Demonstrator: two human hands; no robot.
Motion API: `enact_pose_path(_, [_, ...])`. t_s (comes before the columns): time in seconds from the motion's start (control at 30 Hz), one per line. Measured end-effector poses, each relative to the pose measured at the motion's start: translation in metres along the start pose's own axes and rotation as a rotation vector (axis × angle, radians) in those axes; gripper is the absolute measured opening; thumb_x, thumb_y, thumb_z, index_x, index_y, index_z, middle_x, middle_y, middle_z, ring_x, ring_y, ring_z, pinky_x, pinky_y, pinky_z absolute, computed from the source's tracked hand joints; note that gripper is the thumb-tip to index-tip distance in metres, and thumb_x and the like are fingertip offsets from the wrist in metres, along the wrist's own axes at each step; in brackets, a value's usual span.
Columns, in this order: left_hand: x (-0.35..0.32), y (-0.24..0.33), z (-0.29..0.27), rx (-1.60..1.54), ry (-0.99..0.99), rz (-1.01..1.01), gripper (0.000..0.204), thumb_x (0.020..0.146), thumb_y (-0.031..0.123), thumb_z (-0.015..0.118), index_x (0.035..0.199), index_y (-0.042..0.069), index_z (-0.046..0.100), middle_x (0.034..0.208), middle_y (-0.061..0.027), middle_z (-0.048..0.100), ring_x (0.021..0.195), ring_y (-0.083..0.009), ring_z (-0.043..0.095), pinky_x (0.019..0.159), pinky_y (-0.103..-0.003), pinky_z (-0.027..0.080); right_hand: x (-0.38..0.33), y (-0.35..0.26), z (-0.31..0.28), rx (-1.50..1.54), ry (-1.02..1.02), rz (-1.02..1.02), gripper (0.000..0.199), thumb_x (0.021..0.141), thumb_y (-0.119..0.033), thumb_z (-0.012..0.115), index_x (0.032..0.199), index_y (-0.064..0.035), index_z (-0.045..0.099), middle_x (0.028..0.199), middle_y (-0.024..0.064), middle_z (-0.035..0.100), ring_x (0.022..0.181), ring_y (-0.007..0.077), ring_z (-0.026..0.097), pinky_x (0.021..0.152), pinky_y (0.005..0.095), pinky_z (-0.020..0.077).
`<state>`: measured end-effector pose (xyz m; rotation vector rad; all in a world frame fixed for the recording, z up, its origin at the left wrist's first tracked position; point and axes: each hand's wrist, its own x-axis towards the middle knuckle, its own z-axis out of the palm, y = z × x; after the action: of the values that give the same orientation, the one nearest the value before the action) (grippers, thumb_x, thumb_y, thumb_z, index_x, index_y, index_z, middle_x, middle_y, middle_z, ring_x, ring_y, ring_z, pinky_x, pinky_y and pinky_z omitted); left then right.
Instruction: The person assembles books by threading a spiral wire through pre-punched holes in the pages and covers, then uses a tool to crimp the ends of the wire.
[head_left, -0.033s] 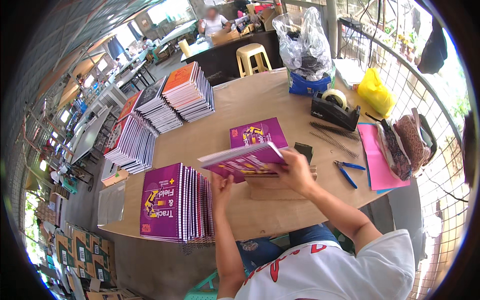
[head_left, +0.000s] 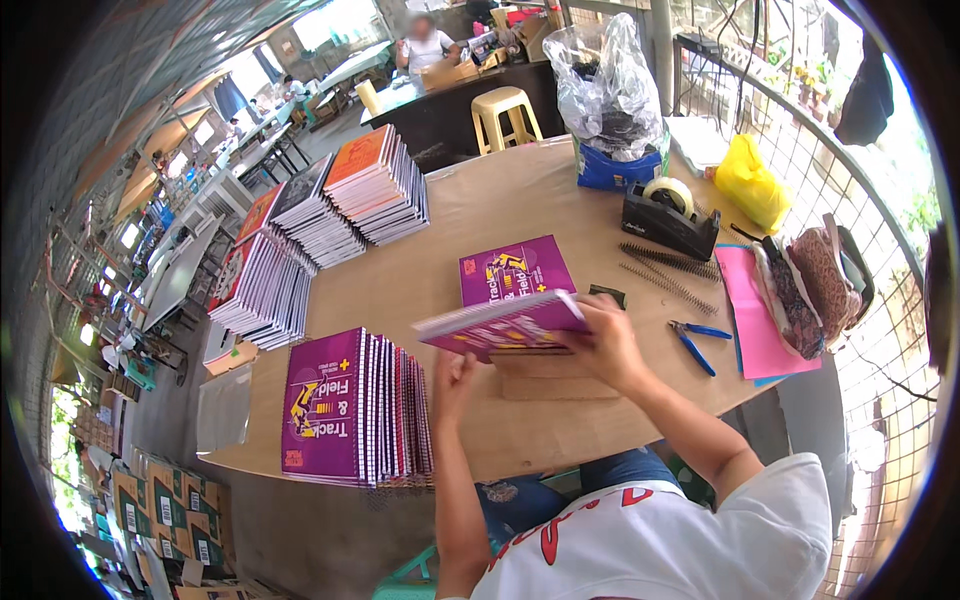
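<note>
A purple-covered notebook (head_left: 510, 330) is held tilted over the table, its pale page edges facing up. My right hand (head_left: 612, 345) grips its right end, thumb on the cover. Close under its lower left edge is my left hand (head_left: 455, 378), fingers bunched together; whatever they pinch is hidden. Beneath the notebook lies a brown cardboard piece (head_left: 555, 380). Another purple notebook (head_left: 520, 268) rests flat just behind. Left of my left hand stands a row of purple spiral notebooks (head_left: 325, 405), packed together with their coils showing.
Tall notebook stacks (head_left: 375, 185) occupy the far left. Rightward are a black tape dispenser (head_left: 668, 222), loose dark binding coils (head_left: 670, 262), blue-handled pliers (head_left: 692, 345), a pink sheet (head_left: 755, 325), pouches (head_left: 815, 285), a yellow bag (head_left: 752, 185) and a plastic-wrapped sack (head_left: 615, 120). Another person (head_left: 428, 48) is beyond the table.
The held notebook has shifted slightly right and down, and my right hand has moved with it. My left hand has slid right and lower, its fingers now bunched beneath the edge.
</note>
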<state>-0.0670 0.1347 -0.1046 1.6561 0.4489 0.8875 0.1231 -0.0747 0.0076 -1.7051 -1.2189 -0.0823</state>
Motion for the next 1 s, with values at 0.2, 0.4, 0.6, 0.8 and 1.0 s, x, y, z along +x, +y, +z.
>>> enact_pose_path(0.2, [-0.032,-0.089,0.007,0.073,-0.016,-0.128,0.067,0.102,0.049,0.059,0.147,0.002,0.045,0.146,-0.0146,0.052,0.140,-0.0240,0.043,0.117,-0.041,0.033,-0.082,0.083,0.006,0.523,-0.016,0.364,0.068,0.101,-0.036,0.060,0.155,-0.0060,0.031,0.150,0.0160,0.043,0.132,0.0289,0.046,0.111,0.0420,0.0369])
enact_pose_path(0.4, [-0.040,0.001,0.063,-0.109,0.131,0.042,0.088,0.094,0.038,0.074,0.159,0.005,0.025,0.144,-0.0170,0.052,0.139,-0.0248,0.042,0.117,-0.042,0.031,-0.062,0.107,-0.010,0.791,-0.150,0.339,0.062,0.099,-0.045,0.064,0.145,-0.0060,0.048,0.155,0.0170,0.039,0.135,0.0282,0.045,0.108,0.0422,0.0392])
enact_pose_path(0.6, [-0.047,0.074,0.112,0.448,0.530,0.538,0.088,0.091,0.043,0.075,0.158,0.008,0.030,0.155,-0.0173,0.039,0.142,-0.0317,0.039,0.116,-0.055,0.029,0.020,0.192,-0.044,-0.725,0.021,0.064,0.024,0.079,-0.008,0.076,0.099,-0.0007,0.064,0.110,0.0182,0.051,0.102,0.0371,0.053,0.092,0.0470,0.0465])
enact_pose_path(0.8, [-0.009,0.142,0.157,1.003,-0.071,0.546,0.057,0.090,0.045,0.074,0.137,0.015,0.062,0.132,-0.0098,0.062,0.122,-0.0289,0.056,0.109,-0.049,0.036,0.029,0.141,-0.088,0.101,-0.219,0.027,0.036,0.083,0.010,0.063,0.118,0.0002,0.063,0.099,0.0165,0.064,0.092,0.0304,0.065,0.080,0.0387,0.0534])
enact_pose_path(1.0, [-0.002,0.126,0.179,0.892,-0.040,0.566,0.034,0.087,0.041,0.076,0.108,0.015,0.071,0.099,0.0024,0.071,0.090,-0.0215,0.064,0.088,-0.042,0.042,0.010,0.090,-0.101,0.151,-0.243,-0.170,0.025,0.087,0.004,0.069,0.110,-0.0047,0.074,0.088,0.0138,0.068,0.076,0.0298,0.066,0.065,0.0398,0.0516])
